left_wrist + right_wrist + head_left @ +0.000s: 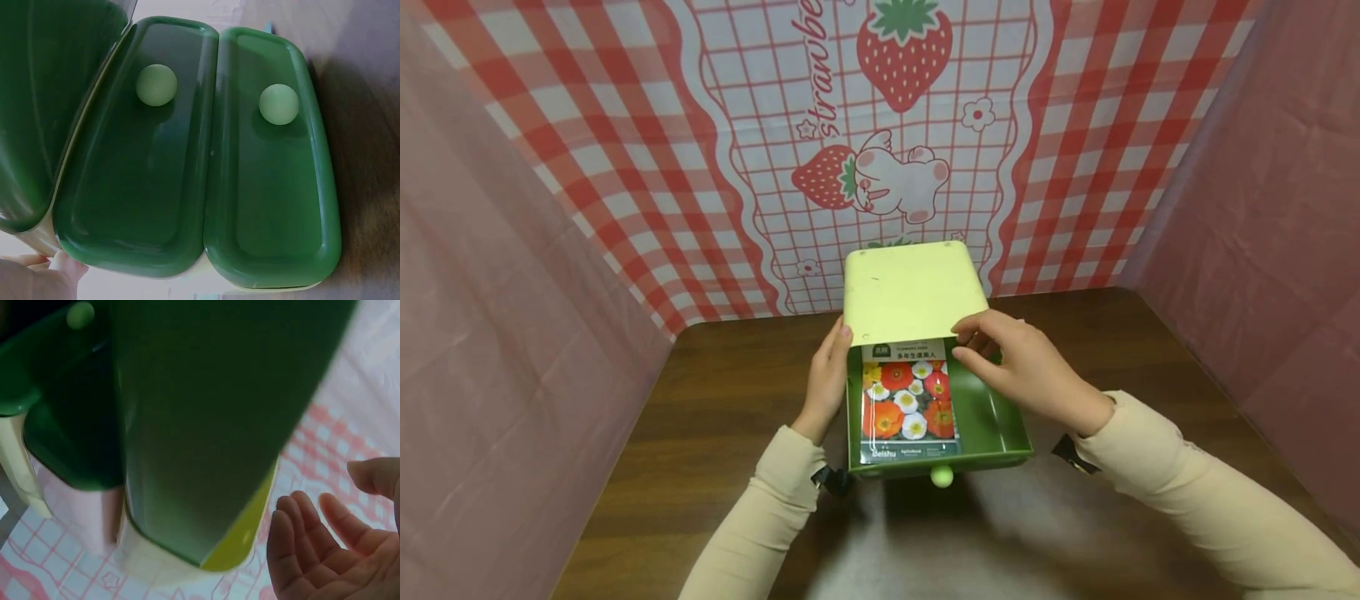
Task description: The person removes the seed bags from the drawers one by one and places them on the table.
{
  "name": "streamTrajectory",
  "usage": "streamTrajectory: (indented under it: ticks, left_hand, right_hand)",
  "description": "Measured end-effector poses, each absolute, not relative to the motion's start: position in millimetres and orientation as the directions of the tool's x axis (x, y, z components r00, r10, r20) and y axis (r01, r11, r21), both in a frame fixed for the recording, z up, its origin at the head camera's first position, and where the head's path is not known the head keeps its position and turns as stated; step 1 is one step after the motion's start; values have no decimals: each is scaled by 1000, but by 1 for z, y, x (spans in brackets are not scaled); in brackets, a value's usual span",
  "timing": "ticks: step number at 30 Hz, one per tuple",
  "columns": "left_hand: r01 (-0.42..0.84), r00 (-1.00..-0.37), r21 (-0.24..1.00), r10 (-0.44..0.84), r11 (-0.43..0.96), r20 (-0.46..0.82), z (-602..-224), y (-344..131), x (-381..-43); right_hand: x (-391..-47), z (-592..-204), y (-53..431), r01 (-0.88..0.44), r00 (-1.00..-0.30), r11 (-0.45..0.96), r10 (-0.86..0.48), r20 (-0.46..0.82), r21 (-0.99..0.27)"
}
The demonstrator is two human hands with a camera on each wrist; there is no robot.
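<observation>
At six o'clock, the flower-seed packet (907, 402) looks light, slick; pinch its three-o'clock edge. Right grip (1028, 367) parted; left grip (829, 373) straight-fingered against drawer cabinet (913, 292).

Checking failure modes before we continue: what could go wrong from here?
Pinch: the right hand hangs over the open, green, rectangular, plastic-looking drawer, by the front edge of the pale yellow, boxy cabinet; closing could catch fingers.
Snag: the flat, glossy seed packet printed with orange flowers reaches that edge in the head view and might catch.
</observation>
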State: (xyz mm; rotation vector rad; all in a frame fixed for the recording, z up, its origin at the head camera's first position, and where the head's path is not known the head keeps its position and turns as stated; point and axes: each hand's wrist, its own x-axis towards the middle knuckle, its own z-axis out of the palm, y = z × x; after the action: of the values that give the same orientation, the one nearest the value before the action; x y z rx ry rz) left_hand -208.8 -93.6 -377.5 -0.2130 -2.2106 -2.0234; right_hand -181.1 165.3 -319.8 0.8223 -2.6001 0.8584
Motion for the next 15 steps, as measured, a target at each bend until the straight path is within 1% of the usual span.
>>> streamTrajectory:
  ticks: [6,11,15]
  left_hand:
    - [209,-978,974,23,90,207,-378,-94,-209]
    - [209,-978,973,26,98,208,-378,-95,-209]
    - [204,-979,974,23,97,202,-378,-94,-209]
  right_hand:
    - [-177,-332,154,-649,-761,667,-577,298,-365]
    - [-179,-339,148,-639,-767,710,-614,184,-297]
    - [-182,-345,144,-654,-756,726,-636,153,-214]
